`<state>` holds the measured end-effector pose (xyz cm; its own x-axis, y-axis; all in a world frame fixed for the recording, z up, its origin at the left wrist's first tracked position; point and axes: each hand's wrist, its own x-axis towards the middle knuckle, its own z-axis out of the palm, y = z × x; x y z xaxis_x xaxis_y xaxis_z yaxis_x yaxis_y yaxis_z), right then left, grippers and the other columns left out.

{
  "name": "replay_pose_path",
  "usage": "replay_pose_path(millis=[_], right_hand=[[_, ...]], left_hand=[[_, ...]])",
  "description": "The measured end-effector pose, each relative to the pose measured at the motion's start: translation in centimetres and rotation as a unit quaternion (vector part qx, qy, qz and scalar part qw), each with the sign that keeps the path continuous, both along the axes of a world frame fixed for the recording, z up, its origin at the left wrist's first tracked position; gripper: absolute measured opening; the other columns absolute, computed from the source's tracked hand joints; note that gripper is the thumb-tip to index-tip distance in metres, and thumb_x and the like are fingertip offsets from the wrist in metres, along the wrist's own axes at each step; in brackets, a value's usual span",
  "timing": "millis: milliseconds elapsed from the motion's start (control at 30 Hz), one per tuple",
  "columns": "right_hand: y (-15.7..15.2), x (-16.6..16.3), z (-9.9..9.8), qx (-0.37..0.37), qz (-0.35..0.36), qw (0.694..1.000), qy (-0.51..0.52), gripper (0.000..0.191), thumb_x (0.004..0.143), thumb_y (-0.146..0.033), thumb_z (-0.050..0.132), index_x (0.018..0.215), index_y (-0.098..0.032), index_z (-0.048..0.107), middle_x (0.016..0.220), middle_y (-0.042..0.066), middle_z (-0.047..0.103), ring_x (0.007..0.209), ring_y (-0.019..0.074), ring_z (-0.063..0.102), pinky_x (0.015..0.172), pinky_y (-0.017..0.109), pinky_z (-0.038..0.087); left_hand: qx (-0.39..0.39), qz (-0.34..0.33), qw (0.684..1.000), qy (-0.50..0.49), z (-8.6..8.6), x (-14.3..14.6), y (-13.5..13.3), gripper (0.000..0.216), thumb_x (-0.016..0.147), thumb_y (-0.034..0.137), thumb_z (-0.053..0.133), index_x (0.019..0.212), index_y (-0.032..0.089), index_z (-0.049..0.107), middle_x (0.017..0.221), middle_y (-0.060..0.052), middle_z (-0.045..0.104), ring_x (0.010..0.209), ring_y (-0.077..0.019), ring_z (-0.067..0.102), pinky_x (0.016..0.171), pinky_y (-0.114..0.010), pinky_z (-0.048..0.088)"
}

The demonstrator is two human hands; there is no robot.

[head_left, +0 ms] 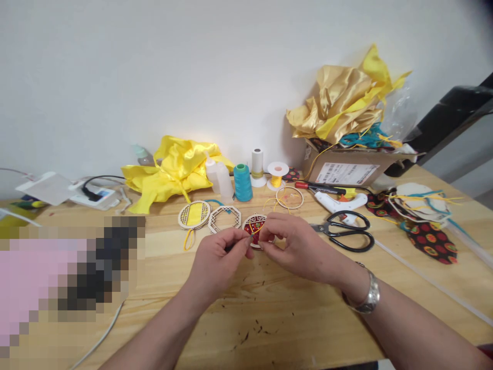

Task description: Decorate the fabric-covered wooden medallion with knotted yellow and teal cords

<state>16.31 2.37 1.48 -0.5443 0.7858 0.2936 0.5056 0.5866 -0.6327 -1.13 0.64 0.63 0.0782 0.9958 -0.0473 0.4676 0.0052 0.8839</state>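
My left hand (221, 254) and my right hand (295, 244) meet over the middle of the wooden table (269, 318). Both pinch a thin yellow cord (253, 229) that runs across a small round wooden ornament with red patterned fabric (254, 224). The ornament lies on the table just behind my fingertips, partly hidden by them. A silver bracelet (367, 298) circles my right wrist. Left of the ornament lie an octagonal wooden frame (224, 218) and a round wooden frame backed with yellow fabric (194, 214).
Black scissors (348, 231) and a white glue gun (341, 201) lie to the right. Behind stand a teal thread cone (242, 182), a white spool (257, 167), a yellow cord reel (277, 173), yellow satin (173, 172) and a cardboard box (346, 172) of gold fabric. Patterned fabric rounds (427, 239) lie far right.
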Motion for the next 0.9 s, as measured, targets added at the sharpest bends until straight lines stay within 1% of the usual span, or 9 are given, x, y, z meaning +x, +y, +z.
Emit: replay_pose_path(millis=[300, 900], right_hand=[[0.06, -0.08, -0.15, -0.004, 0.002, 1.000, -0.008, 0.010, 0.077, -0.009, 0.053, 0.071, -0.016, 0.058, 0.072, 0.000, 0.057, 0.069, 0.0115, 0.049, 0.063, 0.024, 0.035], [0.13, -0.03, -0.43, 0.000, -0.001, 1.000, -0.016, 0.011, 0.078, -0.009, 0.053, 0.070, -0.016, 0.056, 0.074, 0.000, 0.058, 0.068, 0.0111, 0.049, 0.062, 0.023, 0.035]], left_hand=[[0.011, -0.015, 1.000, -0.003, -0.02, -0.01, -0.05, 0.019, 0.076, 0.025, 0.056, 0.060, 0.019, 0.063, 0.058, 0.004, 0.063, 0.059, -0.0113, 0.054, 0.060, -0.021, 0.041], [0.008, -0.016, 1.000, -0.011, 0.15, 0.04, -0.18, 0.018, 0.076, 0.024, 0.056, 0.061, 0.019, 0.064, 0.058, 0.004, 0.064, 0.057, -0.0123, 0.055, 0.058, -0.022, 0.041]])
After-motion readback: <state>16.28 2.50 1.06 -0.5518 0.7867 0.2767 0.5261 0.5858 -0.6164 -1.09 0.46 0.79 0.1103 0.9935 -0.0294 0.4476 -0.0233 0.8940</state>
